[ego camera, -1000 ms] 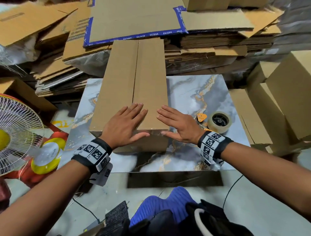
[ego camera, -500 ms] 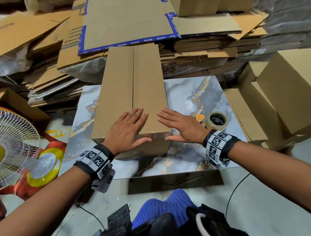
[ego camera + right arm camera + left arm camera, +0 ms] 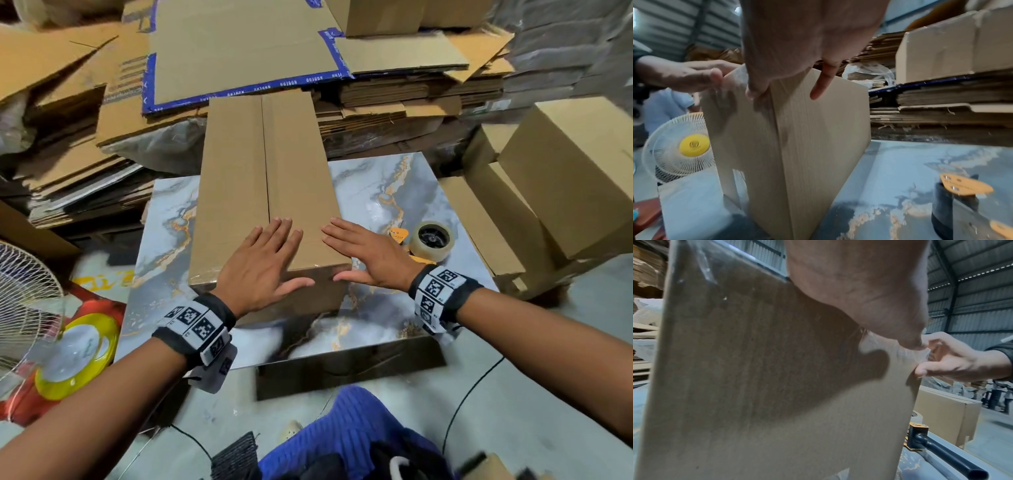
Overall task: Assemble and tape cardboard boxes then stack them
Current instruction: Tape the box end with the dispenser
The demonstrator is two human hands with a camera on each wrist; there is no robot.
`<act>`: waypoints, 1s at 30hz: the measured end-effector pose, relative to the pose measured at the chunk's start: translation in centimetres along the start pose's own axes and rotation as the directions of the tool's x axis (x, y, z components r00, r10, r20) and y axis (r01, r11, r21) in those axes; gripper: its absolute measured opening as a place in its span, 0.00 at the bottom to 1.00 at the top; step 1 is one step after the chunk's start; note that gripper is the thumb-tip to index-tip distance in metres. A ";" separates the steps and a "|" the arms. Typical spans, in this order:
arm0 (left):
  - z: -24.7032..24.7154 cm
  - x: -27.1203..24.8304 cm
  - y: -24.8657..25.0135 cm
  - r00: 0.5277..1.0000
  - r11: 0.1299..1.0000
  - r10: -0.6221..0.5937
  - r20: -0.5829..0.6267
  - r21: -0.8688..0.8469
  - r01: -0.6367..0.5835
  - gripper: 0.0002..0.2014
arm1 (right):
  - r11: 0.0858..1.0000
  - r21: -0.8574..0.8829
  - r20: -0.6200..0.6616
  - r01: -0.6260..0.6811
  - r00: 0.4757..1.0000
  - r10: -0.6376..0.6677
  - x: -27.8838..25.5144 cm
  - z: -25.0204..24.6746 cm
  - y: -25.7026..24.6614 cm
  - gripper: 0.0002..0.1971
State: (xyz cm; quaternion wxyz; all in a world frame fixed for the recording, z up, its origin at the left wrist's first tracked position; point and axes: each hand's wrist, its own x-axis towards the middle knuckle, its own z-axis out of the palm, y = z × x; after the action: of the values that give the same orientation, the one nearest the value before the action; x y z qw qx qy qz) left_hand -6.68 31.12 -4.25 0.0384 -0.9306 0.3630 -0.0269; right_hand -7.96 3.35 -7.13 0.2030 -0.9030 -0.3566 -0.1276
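cardboard box point(image 3: 263, 178) on marble table point(image 3: 387, 192), left hand point(image 3: 260, 260) and right hand point(image 3: 370, 253) flat on top, fingers straight, hands apart

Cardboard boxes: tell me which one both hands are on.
The long box lying on the marble table: the left hand and right hand rest flat on it. The made-up boxes at right stand untouched.

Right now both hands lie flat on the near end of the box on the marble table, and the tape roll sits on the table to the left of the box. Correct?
Not quite. The tape roll sits to the right of the box, beside the right hand, as the head view shows. The rest holds: the left hand and right hand lie flat on the box's near end on the marble table.
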 end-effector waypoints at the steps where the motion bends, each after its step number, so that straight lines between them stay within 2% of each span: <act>1: 0.0 0.0 0.0 1.000 1.000 0.003 0.005 0.001 -0.003 0.48 | 1.000 -0.004 0.016 -0.001 1.000 0.001 -0.1 -0.2 0.0 0.34; 6: 0.2 0.0 -0.3 0.999 0.999 0.034 0.013 0.016 -0.034 0.51 | 0.993 0.033 -0.002 -0.116 0.993 0.116 0.2 -0.1 -1.1 0.33; 8: 0.4 0.1 -0.5 0.999 0.998 0.050 0.017 0.025 -0.050 0.53 | 0.993 -0.027 -0.046 -0.112 0.993 0.111 0.2 0.2 -1.3 0.32; 10: 0.5 0.2 -0.8 0.997 0.997 0.072 0.031 0.023 -0.072 0.55 | 0.991 -0.107 -0.039 -0.081 0.996 0.077 0.4 0.2 -1.0 0.31; 13: 0.3 0.4 -1.9 0.983 0.989 0.148 0.108 -0.021 -0.147 0.58 | 0.990 -0.128 0.003 -0.056 0.998 0.057 0.4 -0.5 -0.8 0.33; 16: 0.0 0.3 -3.6 0.961 0.967 0.253 0.110 -0.057 -0.248 0.54 | 0.982 -0.084 0.025 -0.172 0.984 0.175 0.9 -0.9 -2.1 0.38; 18: 0.1 0.1 -4.1 0.958 0.962 0.273 0.083 -0.036 -0.271 0.52 | 0.968 -0.125 -0.094 -0.219 0.973 0.208 1.4 -0.1 -3.2 0.36; 21: 0.2 -0.2 -3.7 0.969 0.969 0.246 0.038 -0.036 -0.244 0.52 | 0.952 -0.213 -0.337 -0.220 0.931 0.140 2.0 2.0 -4.2 0.34; 23: 0.3 -0.3 -3.5 0.974 0.975 0.221 0.039 -0.027 -0.220 0.53 | 0.949 -0.232 -0.391 -0.212 0.914 0.108 2.0 2.7 -4.0 0.35; 28: 0.4 -0.3 -3.4 0.981 0.982 0.190 0.044 -0.003 -0.190 0.54 | 0.950 -0.197 -0.194 -0.244 0.959 0.206 2.1 2.1 -3.8 0.47; 30: 0.6 -0.3 -3.5 0.981 0.983 0.186 0.055 0.003 -0.186 0.55 | 0.944 -0.161 -0.190 -0.289 0.947 0.258 2.3 2.2 -4.3 0.43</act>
State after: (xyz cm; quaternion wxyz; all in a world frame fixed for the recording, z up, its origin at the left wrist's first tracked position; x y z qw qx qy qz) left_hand -4.45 33.90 -4.55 0.0542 -0.8928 0.4471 0.0009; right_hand -9.11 8.57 -7.01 0.1624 -0.9450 -0.1955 -0.2058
